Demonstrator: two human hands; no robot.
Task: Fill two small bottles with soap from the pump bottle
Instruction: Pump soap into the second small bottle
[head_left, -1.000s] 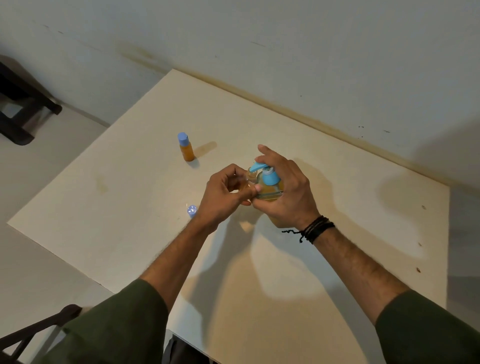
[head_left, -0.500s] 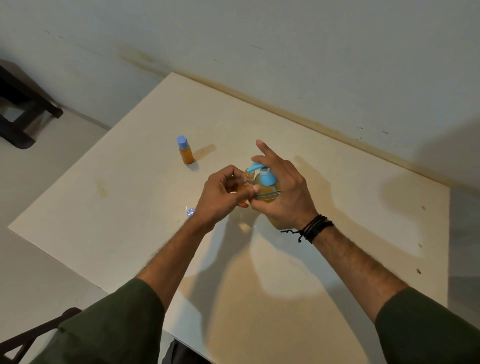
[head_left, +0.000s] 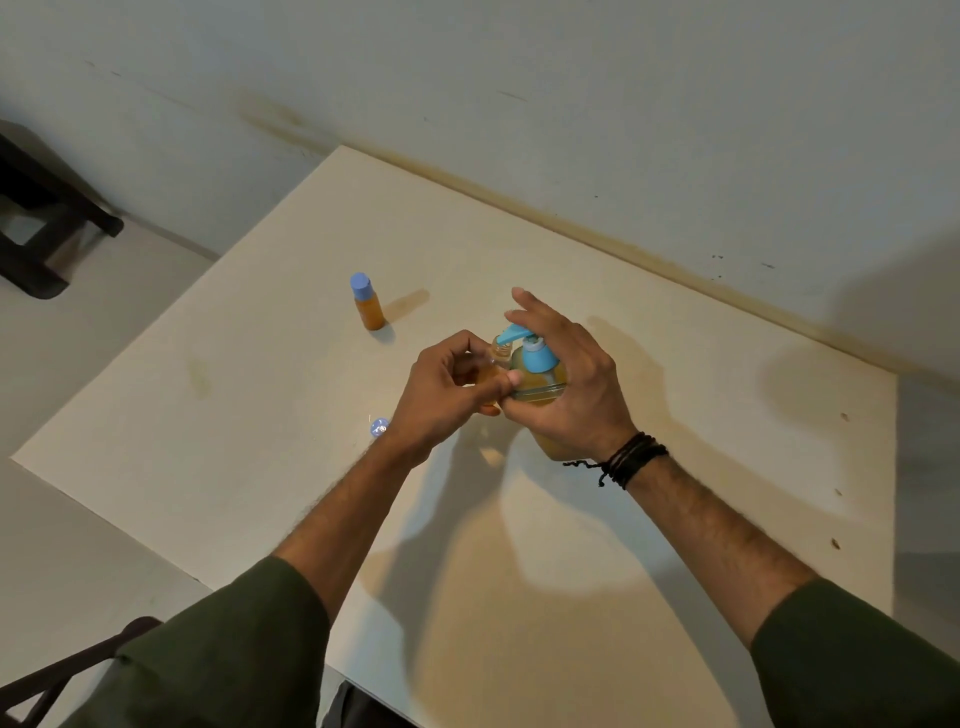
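The left hand (head_left: 441, 387) pinches an uncapped small amber bottle (head_left: 500, 349) under the blue-topped clear pump bottle's (head_left: 535, 371) spout to catch soap, while the right hand (head_left: 569, 384) grips and steadies that pump bottle.

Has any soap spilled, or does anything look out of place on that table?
No spill shows. Only the small blue cap lies loose on the table beside the left hand, off its open small bottle under the pump spout.

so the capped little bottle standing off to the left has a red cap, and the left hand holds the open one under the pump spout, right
Not quite: the cap on the small bottle standing apart is blue, not red, as the head view shows. The rest holds: the left hand holds the open bottle under the spout of the pump bottle.
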